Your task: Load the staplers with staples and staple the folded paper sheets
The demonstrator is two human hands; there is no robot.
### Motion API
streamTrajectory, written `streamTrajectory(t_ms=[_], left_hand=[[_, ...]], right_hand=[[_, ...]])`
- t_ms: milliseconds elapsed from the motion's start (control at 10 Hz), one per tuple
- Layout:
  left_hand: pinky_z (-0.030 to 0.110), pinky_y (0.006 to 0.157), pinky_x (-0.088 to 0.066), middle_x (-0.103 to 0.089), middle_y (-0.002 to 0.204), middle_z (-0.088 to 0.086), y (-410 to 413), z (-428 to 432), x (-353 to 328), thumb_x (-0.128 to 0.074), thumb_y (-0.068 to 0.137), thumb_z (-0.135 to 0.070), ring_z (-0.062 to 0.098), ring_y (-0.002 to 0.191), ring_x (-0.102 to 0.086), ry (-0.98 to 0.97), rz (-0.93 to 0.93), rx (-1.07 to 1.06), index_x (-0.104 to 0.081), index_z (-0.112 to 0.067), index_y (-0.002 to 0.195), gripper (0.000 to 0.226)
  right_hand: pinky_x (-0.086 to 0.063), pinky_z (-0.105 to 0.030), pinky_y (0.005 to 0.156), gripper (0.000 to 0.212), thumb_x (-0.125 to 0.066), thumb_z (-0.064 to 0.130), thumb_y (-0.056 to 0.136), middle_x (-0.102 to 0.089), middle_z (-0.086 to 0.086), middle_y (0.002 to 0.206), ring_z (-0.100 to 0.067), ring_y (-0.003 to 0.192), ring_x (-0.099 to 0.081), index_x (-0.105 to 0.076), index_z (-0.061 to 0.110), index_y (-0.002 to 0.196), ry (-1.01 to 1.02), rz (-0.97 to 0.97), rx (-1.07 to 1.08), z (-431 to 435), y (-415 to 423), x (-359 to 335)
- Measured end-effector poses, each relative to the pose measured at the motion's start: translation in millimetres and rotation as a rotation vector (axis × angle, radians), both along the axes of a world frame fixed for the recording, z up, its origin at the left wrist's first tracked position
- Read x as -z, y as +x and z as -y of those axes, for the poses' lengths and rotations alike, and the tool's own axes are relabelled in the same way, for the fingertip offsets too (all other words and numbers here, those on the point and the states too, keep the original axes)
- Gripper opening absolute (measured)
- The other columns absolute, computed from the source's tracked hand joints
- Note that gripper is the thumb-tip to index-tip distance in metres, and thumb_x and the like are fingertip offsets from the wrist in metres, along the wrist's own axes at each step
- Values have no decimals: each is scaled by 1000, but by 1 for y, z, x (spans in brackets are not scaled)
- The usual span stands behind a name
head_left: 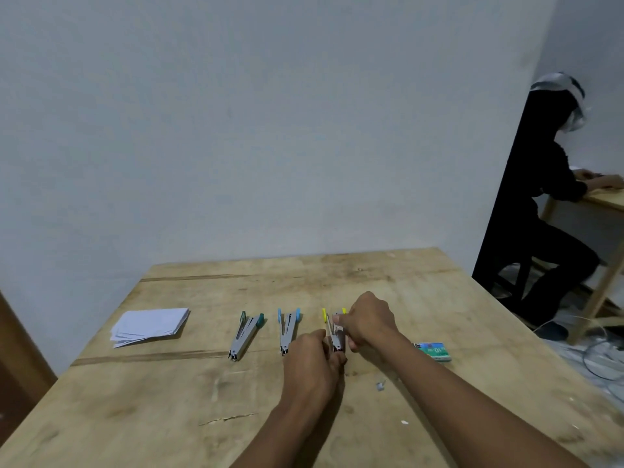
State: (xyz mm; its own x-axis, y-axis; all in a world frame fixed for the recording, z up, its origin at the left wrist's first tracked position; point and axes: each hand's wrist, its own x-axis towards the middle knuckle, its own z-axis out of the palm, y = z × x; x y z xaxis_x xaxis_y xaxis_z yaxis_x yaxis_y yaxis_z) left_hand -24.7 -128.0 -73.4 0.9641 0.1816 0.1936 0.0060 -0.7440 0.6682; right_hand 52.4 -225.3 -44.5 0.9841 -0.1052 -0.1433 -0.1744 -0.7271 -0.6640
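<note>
Yellow stapler [337, 336] splayed for loading | your left hand [312, 359] pinches its 6 o'clock end steady | right hand [368, 320] grips its middle

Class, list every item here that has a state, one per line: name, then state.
green stapler, open, untouched
blue stapler, open, untouched
yellow stapler, open, held
left hand, grips yellow stapler
right hand, pinches yellow stapler
paper sheets, stacked, fanned
staple box, lying flat
</note>
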Motion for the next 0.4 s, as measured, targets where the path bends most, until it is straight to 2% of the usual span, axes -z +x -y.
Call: streamTrajectory(t_ms=[100,200,300,400], left_hand=[[17,78,-51,-72,91,-6,-13,1,-6,-62,91,-15,3,77,-61,-75,4,-3,-68,-21,107,18],[11,65,-52,-67,60,-16,-27,-8,-14,-64,86,-17,-7,63,-63,-190,-26,-2,-67,-20,68,19],[5,57,-39,-55,46,-16,-47,-20,-10,-72,80,-40,-8,59,-57,-201,-49,7,-55,-20,49,40],[5,58,-39,-53,47,-15,-83,-30,70,-71,78,-46,-7,60,-57,-198,25,3,-53,-22,46,44]], right_hand=[[-59,-27,54,19,-71,20,86,-72,-11,69,-23,51,-63,-73,4,77,-7,36,-6,5,-1,-8],[-51,-26,55,36,-68,30,87,-66,-1,50,-15,41,-58,-61,14,56,113,126,-50,14,-8,-34],[-40,-22,47,43,-64,38,92,-61,1,47,-13,40,-52,-61,9,60,327,296,-82,25,-27,-85],[-43,-21,46,21,-69,20,90,-65,-3,62,-12,52,-59,-67,7,74,594,484,-149,37,-60,-136]])
